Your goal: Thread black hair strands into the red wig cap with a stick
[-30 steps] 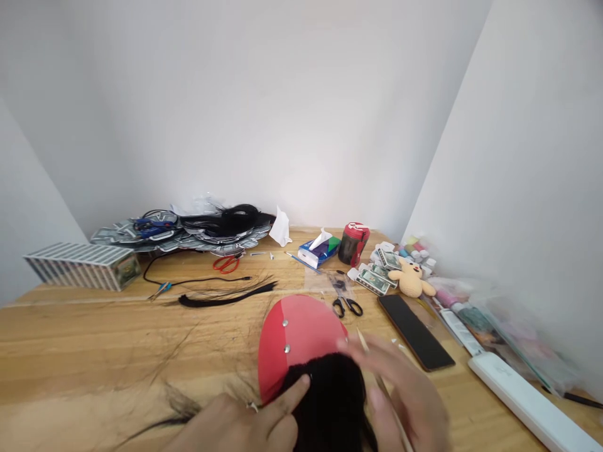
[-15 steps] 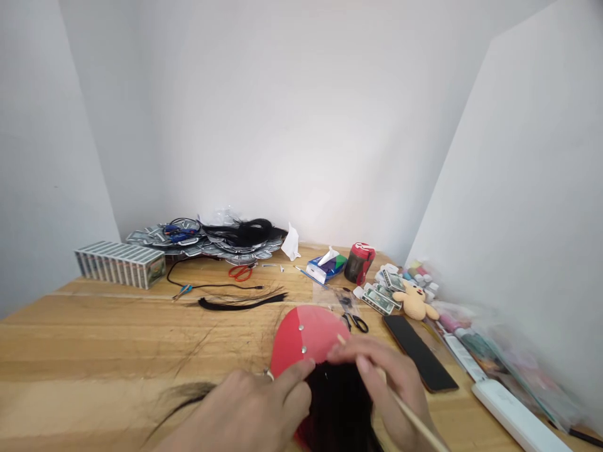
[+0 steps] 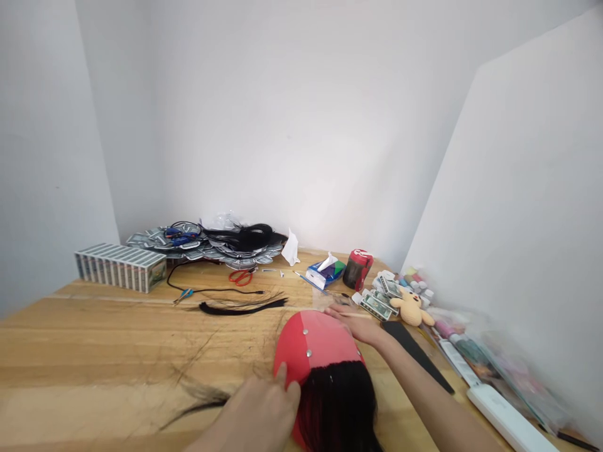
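Note:
In the head view a rounded red form (image 3: 289, 339), like a wig head with a lighter red panel and silver studs, stands at the front of the table. A weft of black hair (image 3: 339, 402) hangs down its near side. My left hand (image 3: 264, 402) rests against the form's left side, index finger stretched out, nothing visible in its grasp. Beyond the form's right side, my right hand (image 3: 353, 320) reaches low over the table beside a clear plastic bag. A thin pale stick (image 3: 354, 314) lies across its fingers, apparently held; the fingertips are partly hidden.
A black hair strand (image 3: 242, 307), orange-handled scissors (image 3: 241, 277) and a tissue pack (image 3: 325, 271) lie farther back. To the right are a plush toy (image 3: 412, 307), a dark phone (image 3: 417, 355) and a white power strip (image 3: 509, 417). Boxes (image 3: 120, 267) line up at left.
My right hand has moved away from the hair's top edge, forward past the form. My left hand has slid left and down, off the hair edge onto the form's side.

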Demonstrator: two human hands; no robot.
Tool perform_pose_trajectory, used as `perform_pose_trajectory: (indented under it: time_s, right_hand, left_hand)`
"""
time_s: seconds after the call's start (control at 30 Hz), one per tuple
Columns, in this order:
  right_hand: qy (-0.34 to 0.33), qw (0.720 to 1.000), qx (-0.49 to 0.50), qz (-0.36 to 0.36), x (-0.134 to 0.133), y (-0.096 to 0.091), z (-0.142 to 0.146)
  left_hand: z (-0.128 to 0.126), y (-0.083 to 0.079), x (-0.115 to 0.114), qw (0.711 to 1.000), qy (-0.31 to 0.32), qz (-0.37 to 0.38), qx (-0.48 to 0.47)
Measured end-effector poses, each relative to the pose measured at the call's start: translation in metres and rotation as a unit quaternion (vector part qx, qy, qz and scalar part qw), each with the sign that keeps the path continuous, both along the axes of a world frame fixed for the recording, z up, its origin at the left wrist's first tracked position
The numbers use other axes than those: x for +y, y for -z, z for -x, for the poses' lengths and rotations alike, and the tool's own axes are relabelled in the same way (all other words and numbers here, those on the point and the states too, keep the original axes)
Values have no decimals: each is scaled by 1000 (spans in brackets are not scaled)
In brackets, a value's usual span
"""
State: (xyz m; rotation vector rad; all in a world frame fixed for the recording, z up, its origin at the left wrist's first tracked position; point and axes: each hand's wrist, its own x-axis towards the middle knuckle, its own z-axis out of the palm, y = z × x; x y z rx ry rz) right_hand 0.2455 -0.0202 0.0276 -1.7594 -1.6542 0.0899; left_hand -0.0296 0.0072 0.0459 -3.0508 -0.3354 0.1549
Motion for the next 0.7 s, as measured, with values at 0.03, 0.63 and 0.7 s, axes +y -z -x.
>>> perform_pose_trajectory:
  time_s: [0.03,0.63,0.7]
  right_hand:
    - [7,1000,-13,9,1,3,-6]
    - [-208,912,-346,-74,-60,16,110]
    - [-218,888,-392,-103,-67,28,110]
  left_hand:
    - [2,4,0,1000,-12,18,7]
    - [50,-23,31,973,-214,-4,-89]
    - [44,-33,31,975,-205,13,-86]
